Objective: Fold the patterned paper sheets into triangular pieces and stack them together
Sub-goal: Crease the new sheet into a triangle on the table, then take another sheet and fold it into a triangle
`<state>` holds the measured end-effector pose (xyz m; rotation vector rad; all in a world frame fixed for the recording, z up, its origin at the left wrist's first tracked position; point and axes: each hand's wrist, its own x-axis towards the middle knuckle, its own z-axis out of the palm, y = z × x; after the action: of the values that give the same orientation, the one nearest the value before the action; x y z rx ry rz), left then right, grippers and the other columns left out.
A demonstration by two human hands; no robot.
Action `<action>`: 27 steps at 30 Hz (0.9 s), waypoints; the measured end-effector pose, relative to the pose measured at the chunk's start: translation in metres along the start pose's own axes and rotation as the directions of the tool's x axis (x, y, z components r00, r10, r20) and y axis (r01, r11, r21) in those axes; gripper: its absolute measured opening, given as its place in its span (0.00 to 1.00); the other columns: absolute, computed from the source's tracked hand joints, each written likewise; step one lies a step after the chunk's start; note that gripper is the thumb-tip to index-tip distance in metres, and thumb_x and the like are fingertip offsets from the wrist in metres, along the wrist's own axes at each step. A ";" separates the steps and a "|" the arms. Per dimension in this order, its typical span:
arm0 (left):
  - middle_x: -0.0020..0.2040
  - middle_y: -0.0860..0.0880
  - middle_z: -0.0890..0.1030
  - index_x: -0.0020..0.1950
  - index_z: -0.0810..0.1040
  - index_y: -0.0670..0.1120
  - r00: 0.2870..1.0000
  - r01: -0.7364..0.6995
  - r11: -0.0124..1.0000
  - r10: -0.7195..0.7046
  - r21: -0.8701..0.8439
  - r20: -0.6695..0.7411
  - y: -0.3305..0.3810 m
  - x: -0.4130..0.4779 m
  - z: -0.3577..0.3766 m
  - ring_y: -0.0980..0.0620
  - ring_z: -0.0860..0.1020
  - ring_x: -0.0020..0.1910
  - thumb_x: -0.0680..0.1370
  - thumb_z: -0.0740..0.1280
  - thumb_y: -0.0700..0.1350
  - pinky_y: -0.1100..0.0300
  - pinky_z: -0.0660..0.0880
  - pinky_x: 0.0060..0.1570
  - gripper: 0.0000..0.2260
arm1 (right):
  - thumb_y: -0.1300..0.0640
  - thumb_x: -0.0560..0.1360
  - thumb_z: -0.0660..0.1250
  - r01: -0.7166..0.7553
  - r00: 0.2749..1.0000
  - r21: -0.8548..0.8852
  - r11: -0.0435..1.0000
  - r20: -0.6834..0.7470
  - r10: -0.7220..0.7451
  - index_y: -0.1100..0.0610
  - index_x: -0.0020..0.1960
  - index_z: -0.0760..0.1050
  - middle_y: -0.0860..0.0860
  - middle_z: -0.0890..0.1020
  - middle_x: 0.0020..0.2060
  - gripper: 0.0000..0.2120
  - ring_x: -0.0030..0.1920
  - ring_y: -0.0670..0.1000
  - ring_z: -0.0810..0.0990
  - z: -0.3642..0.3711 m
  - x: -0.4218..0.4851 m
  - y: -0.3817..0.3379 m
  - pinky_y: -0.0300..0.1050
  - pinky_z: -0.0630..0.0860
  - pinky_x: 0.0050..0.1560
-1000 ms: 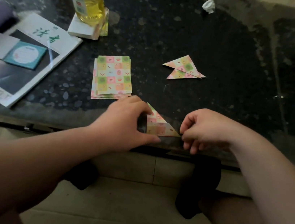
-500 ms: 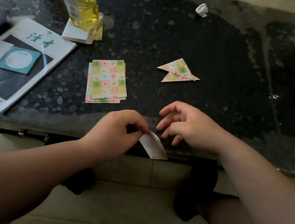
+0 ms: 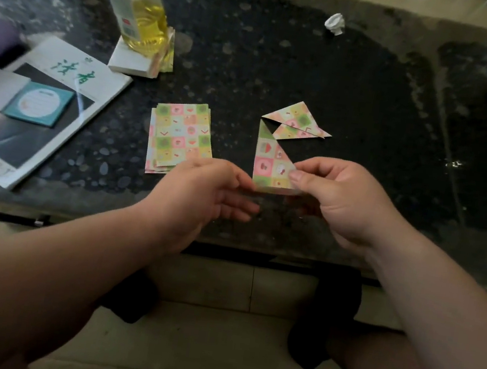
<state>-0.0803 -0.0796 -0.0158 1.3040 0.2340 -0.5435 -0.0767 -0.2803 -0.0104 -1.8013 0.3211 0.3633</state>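
My right hand (image 3: 339, 197) pinches the right corner of a folded triangular piece (image 3: 268, 163) of pink and green checked paper, held up above the dark table (image 3: 284, 65). My left hand (image 3: 206, 191) is just left of the piece with relaxed fingers, its fingertips near the lower left corner; whether they touch it I cannot tell. Two finished triangles (image 3: 296, 121) lie overlapping just beyond the held piece. A stack of unfolded patterned sheets (image 3: 180, 136) lies flat to the left, its near corner hidden by my left hand.
A bottle of yellow liquid (image 3: 143, 23) stands on a white pad at the back left. A magazine (image 3: 42, 112) with a teal card on it lies at the left edge. A crumpled white paper ball (image 3: 335, 23) sits at the back.
The folded piece passed from my left hand to my right hand and rose, patterned side now up. My left hand has let go and relaxed. The camera view shifted.
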 end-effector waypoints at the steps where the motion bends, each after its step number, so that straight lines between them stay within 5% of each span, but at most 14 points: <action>1: 0.43 0.38 0.85 0.39 0.82 0.40 1.000 0.013 0.998 -0.013 -0.056 0.012 0.001 0.000 0.002 0.41 0.84 0.41 0.73 0.70 0.41 0.53 0.82 0.40 0.05 | 0.59 0.80 0.71 0.023 1.000 0.006 1.000 -0.009 -0.023 0.53 0.50 0.85 0.51 0.88 0.44 0.04 0.49 0.53 0.87 0.000 -0.001 0.000 0.53 0.84 0.50; 5: 0.41 0.41 0.85 0.39 0.81 0.42 1.000 0.016 0.997 -0.017 0.069 0.012 0.000 -0.003 0.007 0.42 0.84 0.42 0.66 0.77 0.45 0.53 0.81 0.42 0.09 | 0.57 0.79 0.72 0.156 0.985 -0.012 0.988 -0.071 -0.157 0.50 0.50 0.85 0.46 0.88 0.43 0.04 0.45 0.45 0.86 0.001 -0.005 0.001 0.38 0.80 0.40; 10: 0.41 0.42 0.85 0.35 0.74 0.44 0.999 -0.019 0.997 0.021 0.077 -0.027 0.001 -0.002 0.008 0.43 0.86 0.46 0.69 0.75 0.27 0.49 0.80 0.47 0.15 | 0.62 0.80 0.70 0.255 0.952 -0.013 0.967 -0.173 -0.253 0.47 0.57 0.79 0.47 0.85 0.42 0.11 0.45 0.47 0.85 0.006 -0.011 0.005 0.44 0.84 0.44; 13: 0.49 0.39 0.85 0.36 0.77 0.45 0.997 -0.072 0.995 0.070 0.075 0.029 0.003 -0.003 0.010 0.42 0.85 0.53 0.70 0.73 0.26 0.52 0.80 0.51 0.14 | 0.66 0.80 0.68 0.250 0.949 0.002 0.968 -0.201 -0.244 0.48 0.51 0.78 0.47 0.83 0.41 0.13 0.44 0.44 0.84 0.007 -0.013 0.004 0.44 0.84 0.43; 16: 0.45 0.44 0.86 0.40 0.83 0.46 0.993 -0.096 0.993 0.092 0.063 0.069 0.006 -0.005 0.011 0.46 0.85 0.49 0.70 0.72 0.27 0.58 0.81 0.47 0.14 | 0.69 0.80 0.64 0.178 0.973 0.115 0.977 -0.172 -0.157 0.51 0.45 0.82 0.47 0.84 0.42 0.15 0.42 0.43 0.85 0.005 -0.016 -0.001 0.42 0.82 0.37; 22: 0.45 0.47 0.87 0.54 0.79 0.45 0.986 -0.168 0.981 0.166 0.098 0.026 0.011 -0.002 0.017 0.49 0.86 0.46 0.76 0.69 0.27 0.58 0.80 0.43 0.14 | 0.70 0.78 0.63 0.105 0.994 0.269 0.957 -0.064 -0.091 0.57 0.53 0.83 0.56 0.85 0.51 0.13 0.49 0.58 0.84 0.002 -0.018 -0.006 0.43 0.76 0.37; 27: 0.45 0.48 0.87 0.67 0.72 0.53 0.977 -0.195 0.950 0.211 0.244 -0.038 0.026 0.001 0.021 0.46 0.86 0.46 0.78 0.72 0.34 0.45 0.83 0.48 0.23 | 0.74 0.76 0.65 0.099 0.994 0.230 0.968 0.030 -0.109 0.52 0.58 0.80 0.52 0.84 0.58 0.20 0.59 0.55 0.84 0.002 -0.018 -0.018 0.56 0.83 0.58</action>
<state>-0.0692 -0.0963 0.0108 1.5613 0.0857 -0.3618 -0.0860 -0.2736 0.0127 -1.5753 0.2271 0.2782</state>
